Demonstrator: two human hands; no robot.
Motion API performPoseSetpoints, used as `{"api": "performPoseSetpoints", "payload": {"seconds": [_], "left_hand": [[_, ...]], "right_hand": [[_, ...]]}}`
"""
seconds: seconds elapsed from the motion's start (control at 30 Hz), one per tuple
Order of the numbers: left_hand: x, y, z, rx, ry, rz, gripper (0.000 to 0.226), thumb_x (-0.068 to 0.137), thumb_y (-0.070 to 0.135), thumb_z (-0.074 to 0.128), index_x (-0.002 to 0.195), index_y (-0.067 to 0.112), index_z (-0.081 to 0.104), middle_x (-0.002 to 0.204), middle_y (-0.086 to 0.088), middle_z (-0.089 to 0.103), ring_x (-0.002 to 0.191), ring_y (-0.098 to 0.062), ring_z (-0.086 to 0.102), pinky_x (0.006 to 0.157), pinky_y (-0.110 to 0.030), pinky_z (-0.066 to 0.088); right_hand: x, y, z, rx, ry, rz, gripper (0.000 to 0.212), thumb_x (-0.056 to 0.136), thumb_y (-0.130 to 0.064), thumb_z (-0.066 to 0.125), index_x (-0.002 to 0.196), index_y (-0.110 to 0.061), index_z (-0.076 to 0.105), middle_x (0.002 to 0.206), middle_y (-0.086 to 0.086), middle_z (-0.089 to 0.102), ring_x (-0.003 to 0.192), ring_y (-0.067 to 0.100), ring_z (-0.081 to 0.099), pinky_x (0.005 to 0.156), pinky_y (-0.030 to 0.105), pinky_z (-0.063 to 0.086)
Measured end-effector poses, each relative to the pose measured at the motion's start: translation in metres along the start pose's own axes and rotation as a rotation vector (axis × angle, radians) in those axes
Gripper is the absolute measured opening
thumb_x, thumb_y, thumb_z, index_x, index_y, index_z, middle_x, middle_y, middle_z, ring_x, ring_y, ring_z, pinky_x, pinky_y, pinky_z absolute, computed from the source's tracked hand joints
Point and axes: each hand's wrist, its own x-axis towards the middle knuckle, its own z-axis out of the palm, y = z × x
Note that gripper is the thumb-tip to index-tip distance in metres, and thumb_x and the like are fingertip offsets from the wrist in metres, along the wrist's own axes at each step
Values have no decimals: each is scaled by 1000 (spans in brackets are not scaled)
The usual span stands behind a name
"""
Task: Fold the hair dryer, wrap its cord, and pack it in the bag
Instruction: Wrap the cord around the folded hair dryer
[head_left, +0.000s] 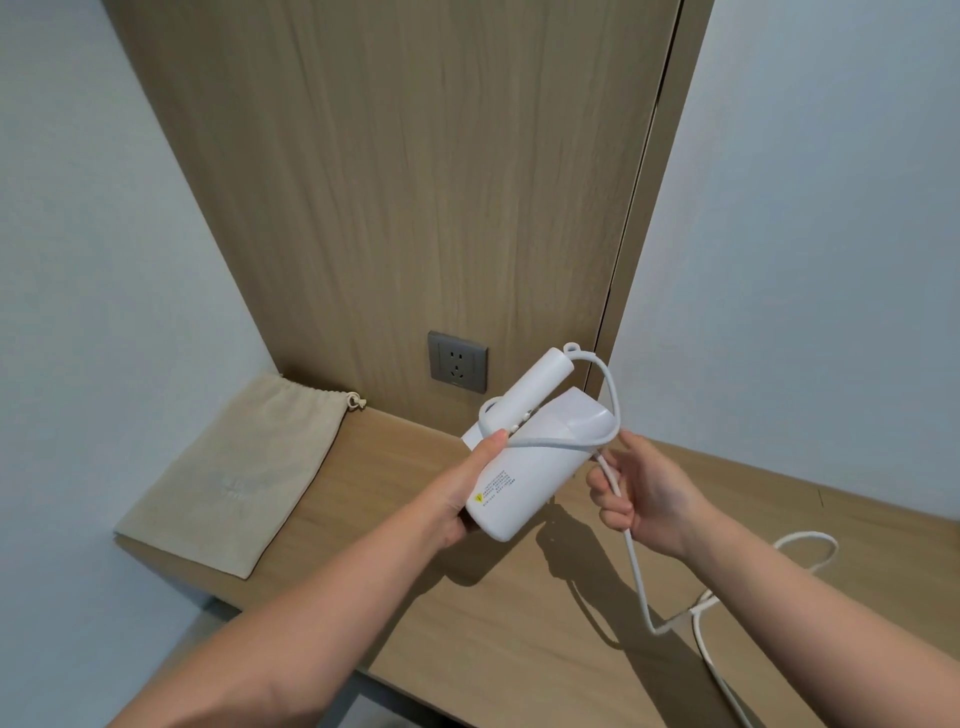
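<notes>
The white hair dryer (524, 457) is folded, its handle lying against the body, and hangs above the wooden shelf. My left hand (467, 493) grips its body from the left, thumb pressing a loop of the white cord (636, 571) against it. One turn of cord runs round the dryer's front. My right hand (639, 493) holds the cord just right of the dryer. The rest of the cord trails down across the shelf to the right. The beige drawstring bag (244, 467) lies flat at the shelf's left end.
The wooden shelf (415, 597) runs along a wood-panelled wall with a grey wall socket (458, 368) just behind the dryer. Pale walls close in on the left and right. The shelf's front edge drops off at the lower left.
</notes>
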Motion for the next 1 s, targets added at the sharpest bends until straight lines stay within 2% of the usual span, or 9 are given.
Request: {"api": "performPoseSetpoints", "payload": {"seconds": [0.1, 0.27, 0.4, 0.53, 0.67, 0.77, 0.83, 0.9, 1.0], "left_hand": [[-1, 4, 1, 83, 10, 31, 35, 87, 47, 62, 105, 17, 64, 90, -5, 75, 84, -21, 70, 75, -35, 56], [1, 0, -6, 212, 31, 61, 45, 88, 46, 60, 119, 13, 62, 109, -10, 73, 96, -25, 69, 77, -35, 55], [2, -7, -7, 211, 60, 65, 41, 89, 47, 58, 112, 14, 64, 103, -8, 73, 90, -23, 69, 73, -32, 54], [5, -11, -8, 221, 72, 72, 38, 90, 48, 57, 108, 16, 65, 100, -8, 74, 89, -23, 70, 79, -35, 54], [9, -14, -10, 200, 52, 60, 41, 89, 49, 58, 113, 16, 64, 107, -10, 74, 97, -26, 69, 89, -41, 52], [11, -15, -7, 133, 52, 4, 41, 86, 51, 59, 108, 18, 65, 102, -8, 74, 91, -24, 70, 82, -38, 54], [12, -18, -3, 84, 56, -32, 43, 84, 54, 59, 106, 18, 66, 101, -8, 74, 90, -24, 69, 83, -37, 53], [14, -21, 1, 40, 57, -53, 46, 82, 57, 60, 106, 18, 67, 100, -9, 75, 87, -25, 69, 83, -38, 53], [14, -23, 5, -28, 73, -70, 41, 87, 54, 57, 103, 17, 67, 90, -8, 75, 79, -24, 69, 76, -36, 53]], "right_hand": [[3, -8, 0, -20, 59, -50, 50, 93, -56, 37, 83, -9, 50, 58, 6, 42, 40, 12, 24, 38, 21, 21], [8, -2, -5, -48, 137, -50, 33, 96, -37, 46, 81, -8, 50, 57, 7, 41, 40, 13, 26, 33, 22, 23], [9, 5, -9, 93, 85, 31, 34, 97, -36, 44, 77, -8, 48, 56, 7, 40, 37, 13, 28, 32, 22, 23], [12, 11, -17, 218, 26, 87, 35, 95, -34, 45, 73, -8, 51, 54, 7, 40, 36, 13, 30, 32, 21, 24], [12, 12, -18, 298, -17, 79, 32, 96, -24, 42, 71, -8, 54, 50, 6, 41, 33, 13, 30, 31, 21, 23], [14, 13, -10, 273, 31, 2, 30, 94, -11, 37, 65, -8, 46, 44, 4, 37, 30, 11, 27, 32, 19, 20], [16, 17, -2, 230, 89, -68, 31, 92, -9, 36, 62, -10, 42, 40, 2, 34, 29, 10, 25, 32, 18, 19], [19, 22, 5, 172, 160, -130, 34, 94, -12, 38, 59, -11, 40, 39, 1, 32, 30, 10, 23, 32, 18, 19], [23, 27, 12, 90, 238, -157, 38, 96, -22, 42, 59, -13, 41, 41, 2, 32, 34, 12, 23, 34, 20, 20]]}}
